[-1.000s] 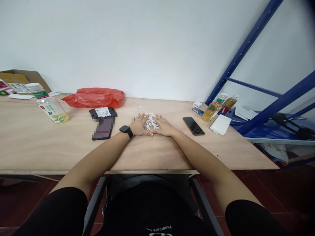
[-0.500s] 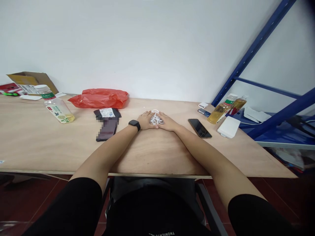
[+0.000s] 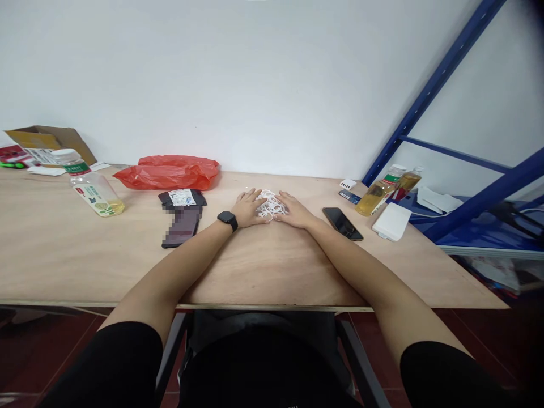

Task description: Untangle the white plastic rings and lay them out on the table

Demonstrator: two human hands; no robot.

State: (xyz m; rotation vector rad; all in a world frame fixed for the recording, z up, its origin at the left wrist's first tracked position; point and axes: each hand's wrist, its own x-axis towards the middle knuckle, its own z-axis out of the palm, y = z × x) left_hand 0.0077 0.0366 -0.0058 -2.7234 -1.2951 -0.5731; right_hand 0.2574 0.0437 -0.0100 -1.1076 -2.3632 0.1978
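A loose tangle of white cord or loops lies on the wooden table, between my two hands. On its left side my left hand rests with fingers spread, the fingertips at the edge of the tangle. My right hand borders the tangle from the right, its fingers stretched out and apart. Both hands touch or nearly touch the white strands without gripping them. Whether the strands are one piece or several rings I cannot tell. A black watch sits on my left wrist.
Left of my hands are a dark plastic package, a red plastic bag, a drink bottle and a cardboard box. To the right lie a phone, a white case, another bottle and a blue metal frame.
My hands have moved apart, the left one leftward and the right one slightly rightward. The white tangle between them is looser and more widely exposed. The view has shifted a little.
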